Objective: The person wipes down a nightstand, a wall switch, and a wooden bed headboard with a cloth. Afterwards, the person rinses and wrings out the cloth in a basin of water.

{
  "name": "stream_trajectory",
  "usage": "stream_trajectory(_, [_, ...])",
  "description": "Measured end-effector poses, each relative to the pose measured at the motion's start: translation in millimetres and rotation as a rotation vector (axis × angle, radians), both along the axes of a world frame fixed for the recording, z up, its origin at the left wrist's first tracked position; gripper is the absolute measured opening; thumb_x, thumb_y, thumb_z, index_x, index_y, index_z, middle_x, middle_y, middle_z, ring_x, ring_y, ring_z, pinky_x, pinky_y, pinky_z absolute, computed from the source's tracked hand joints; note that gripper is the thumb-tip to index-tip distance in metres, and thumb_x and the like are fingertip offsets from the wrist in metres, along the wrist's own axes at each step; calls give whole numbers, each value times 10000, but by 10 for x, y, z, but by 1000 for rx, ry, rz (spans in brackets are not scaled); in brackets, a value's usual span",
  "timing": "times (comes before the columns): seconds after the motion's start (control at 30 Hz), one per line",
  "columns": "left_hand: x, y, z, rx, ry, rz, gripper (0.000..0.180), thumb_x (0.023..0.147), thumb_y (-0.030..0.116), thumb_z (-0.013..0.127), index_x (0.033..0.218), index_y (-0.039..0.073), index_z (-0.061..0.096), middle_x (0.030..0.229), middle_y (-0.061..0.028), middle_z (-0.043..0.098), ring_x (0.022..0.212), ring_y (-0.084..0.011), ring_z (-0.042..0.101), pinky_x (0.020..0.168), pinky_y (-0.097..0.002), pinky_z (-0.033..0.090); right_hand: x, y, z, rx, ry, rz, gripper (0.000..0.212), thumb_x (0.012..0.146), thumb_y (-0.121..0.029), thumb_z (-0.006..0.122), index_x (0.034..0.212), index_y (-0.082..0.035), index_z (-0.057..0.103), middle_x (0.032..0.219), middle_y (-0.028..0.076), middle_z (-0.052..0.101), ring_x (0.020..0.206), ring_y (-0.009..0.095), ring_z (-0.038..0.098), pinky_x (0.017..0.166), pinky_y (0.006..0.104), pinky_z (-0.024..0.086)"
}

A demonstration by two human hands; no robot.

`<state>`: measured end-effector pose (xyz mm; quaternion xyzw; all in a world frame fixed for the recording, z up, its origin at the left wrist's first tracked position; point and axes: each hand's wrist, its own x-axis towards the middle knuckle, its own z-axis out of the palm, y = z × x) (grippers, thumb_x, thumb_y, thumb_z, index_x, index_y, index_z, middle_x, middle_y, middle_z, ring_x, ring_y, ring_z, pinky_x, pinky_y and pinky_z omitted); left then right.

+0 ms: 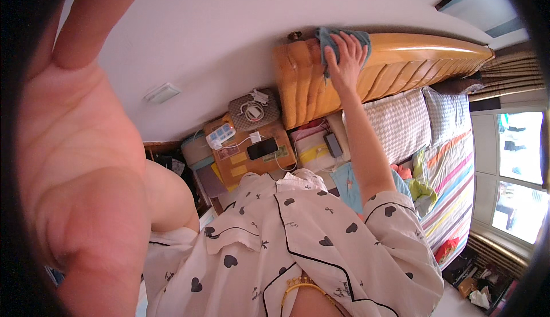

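My right hand (346, 59) lies over a grey-blue cloth (318, 33), pressing it onto the top edge of the wooden headboard (401, 59) near its left end. Its fingers spread across the cloth, which hangs down a little on the near side. Very close to the camera, my left hand (86, 156) fills the left side of the view. The palm shows and the visible fingers stretch upward, apart, holding nothing; some fingertips are cut off by the edge of the view.
Beside the bed, a bedside table (232, 171) bears a black phone (262, 148), a power strip (220, 135), cables and a woven box (240, 111). Checked pillows (395, 122) and a striped bedsheet (450, 174) cover the bed. A window (518, 174) is at the right.
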<state>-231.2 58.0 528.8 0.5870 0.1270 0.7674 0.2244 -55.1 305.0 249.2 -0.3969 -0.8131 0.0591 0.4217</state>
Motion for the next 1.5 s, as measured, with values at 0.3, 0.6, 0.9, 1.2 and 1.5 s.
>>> stream_trajectory(0.3, [-125, -38, -544, -308, -79, 290, 443, 922, 183, 507, 1287, -22, 362, 1303, -178, 476, 1045, -325, 607, 939, -400, 449, -301, -536, 175, -173, 202, 262, 175, 899, -163, 557, 1044, -83, 616, 1168, 57, 588, 1156, 264, 504, 1087, 441, 235])
stream_trajectory(0.6, [-99, -66, -2413, -896, -321, 326, 242, 938, 46, 442, 1176, 6, 462, 1204, -104, 529, 1072, -196, 576, 932, -317, 426, -593, -806, 324, 333, -632, 395, 357, 718, -131, 656, 1066, -56, 620, 1286, 70, 494, 1280, 266, 383, 1085, 451, 291])
stream_trajectory(0.9, [-19, -374, -2858, -1044, -437, 256, 225, 920, 7, 448, 1143, 6, 479, 1158, -123, 545, 1003, -190, 586, 907, -310, 450, -130, -1061, -956, 397, -1313, 457, 371, 823, -178, 484, 1160, -69, 595, 1359, 86, 462, 1308, 248, 358, 1135, 425, 182])
stream_trajectory(1.2, [110, -560, -3010, -1210, -318, 271, 182, 913, 2, 456, 1086, 13, 512, 1048, -93, 599, 933, -163, 601, 847, -290, 473, 99, -1145, -2079, 217, -1407, 675, 342, 775, -185, 555, 1092, -90, 639, 1294, 100, 508, 1262, 275, 409, 1038, 467, 321])
stream_trajectory(1.5, [350, -531, -3410, -1369, -173, 29, 172, 920, 39, 477, 1084, 26, 525, 1040, -68, 579, 979, -169, 576, 873, -314, 483, -6, -1557, -1806, -794, -846, 749, 399, 696, -1, 585, 1086, -73, 630, 1122, 125, 611, 1053, 271, 579, 891, 405, 455])
